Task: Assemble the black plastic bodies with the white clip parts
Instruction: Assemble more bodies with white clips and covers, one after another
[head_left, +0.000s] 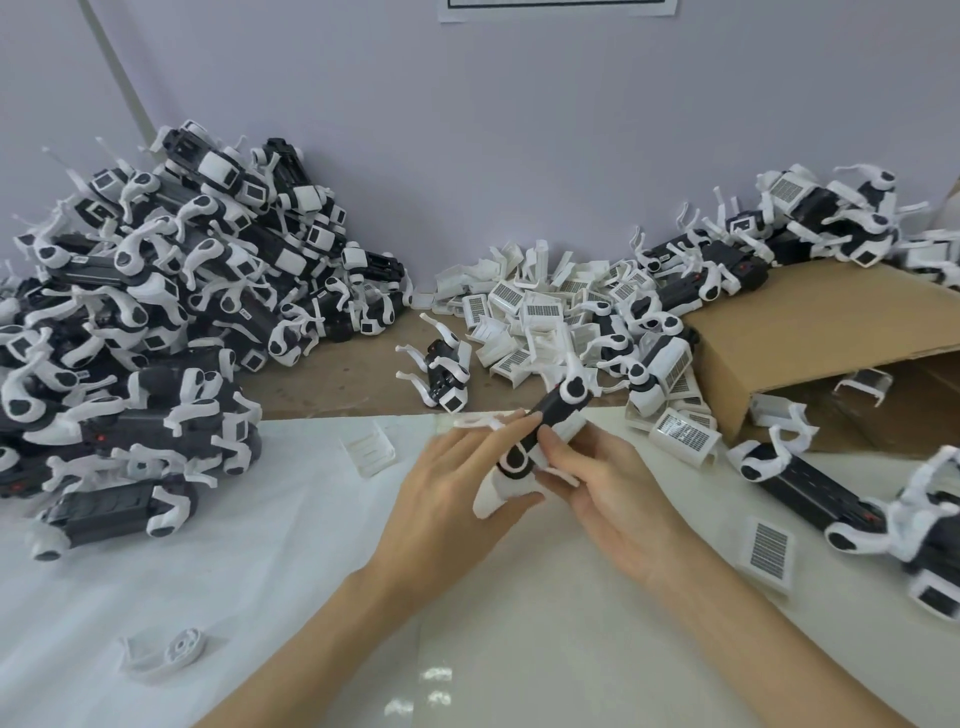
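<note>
Both forearms run off the bottom edge, hiding the elbows. The left hand (457, 488) and right hand (608, 483) cover the middle of the black body (553, 408) they grip; how its white clip parts (498, 491) seat cannot be told. At right, motion blur smears a black-and-white unit (930, 535), cut by the edge. The left heap (156, 312) buries its lower pieces. A wall notice (556, 8) is cropped at top.
</note>
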